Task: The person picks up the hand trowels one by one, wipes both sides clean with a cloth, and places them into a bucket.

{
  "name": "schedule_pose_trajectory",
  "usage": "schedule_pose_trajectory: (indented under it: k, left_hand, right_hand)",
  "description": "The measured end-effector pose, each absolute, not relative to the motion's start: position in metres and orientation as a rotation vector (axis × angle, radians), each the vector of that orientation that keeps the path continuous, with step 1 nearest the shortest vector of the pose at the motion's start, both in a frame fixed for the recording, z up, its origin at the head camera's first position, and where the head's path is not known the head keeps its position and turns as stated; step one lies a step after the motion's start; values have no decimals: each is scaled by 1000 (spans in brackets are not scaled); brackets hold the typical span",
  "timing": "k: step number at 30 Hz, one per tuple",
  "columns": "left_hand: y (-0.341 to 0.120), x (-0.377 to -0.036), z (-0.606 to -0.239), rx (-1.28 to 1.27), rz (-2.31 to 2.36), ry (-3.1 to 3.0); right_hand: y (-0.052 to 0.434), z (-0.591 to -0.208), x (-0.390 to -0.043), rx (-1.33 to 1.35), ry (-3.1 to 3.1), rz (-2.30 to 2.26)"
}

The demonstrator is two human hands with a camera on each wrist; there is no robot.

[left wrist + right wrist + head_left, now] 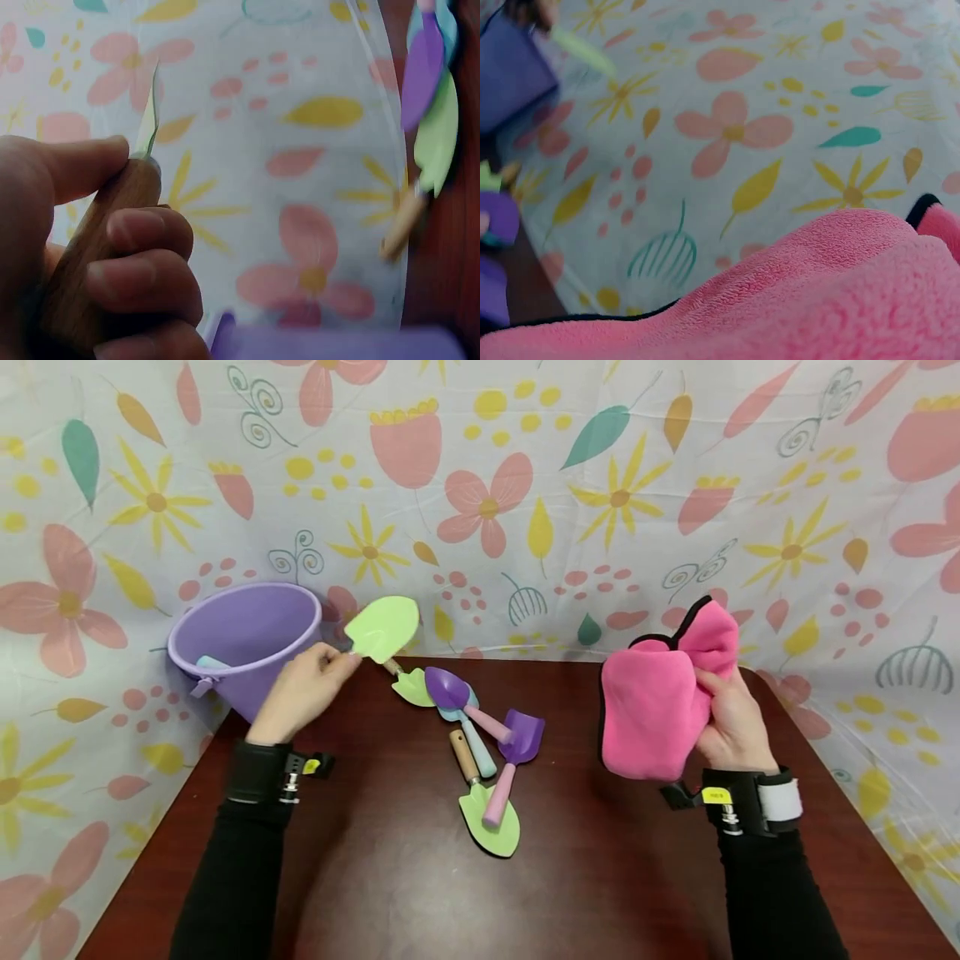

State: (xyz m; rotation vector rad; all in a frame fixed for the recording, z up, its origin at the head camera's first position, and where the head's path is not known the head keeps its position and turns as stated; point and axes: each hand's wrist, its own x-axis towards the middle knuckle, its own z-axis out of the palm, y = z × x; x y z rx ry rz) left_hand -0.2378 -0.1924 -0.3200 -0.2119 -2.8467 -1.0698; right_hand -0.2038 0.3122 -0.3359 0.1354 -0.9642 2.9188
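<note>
A dark reddish-brown wooden table (390,893) stands against a white floral backdrop (525,485) printed with pink flowers, yellow daisies, teal leaves and grey curls. The cloth hangs behind and wraps both sides. Even, soft light falls throughout.

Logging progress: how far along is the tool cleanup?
Done: one blue handle shows inside the bucket. In hand: left hand holds a green trowel beside the bucket; right hand grips the pink cloth. Left: a pile of tools lies on the table.
</note>
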Motion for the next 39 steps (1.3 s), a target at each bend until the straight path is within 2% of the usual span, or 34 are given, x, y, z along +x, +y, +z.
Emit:
schedule_pose_trajectory:
  k: [12,22,26,33,39]
  left_hand:
    - [-277,-240,-288,-52,-807,-2852]
    - [-319,-257,-294,-5,-460,-2839]
    - [-327,-264,-299,-3,-368,-2886]
    - [-336,-288,-296,-59,-281,-3051]
    - [-337,-302,-293,-49,-217,-3240]
  right_hand:
    - [333,-355,-197,-25,-1528,2437]
    - [348,-381,-196,-192,-1998,2035]
    - [355,-386,-195,-166,-2236,1758]
    - [359,-393,-199,-50,-2500,978]
    - [358,-410,-204,72,-2564,833]
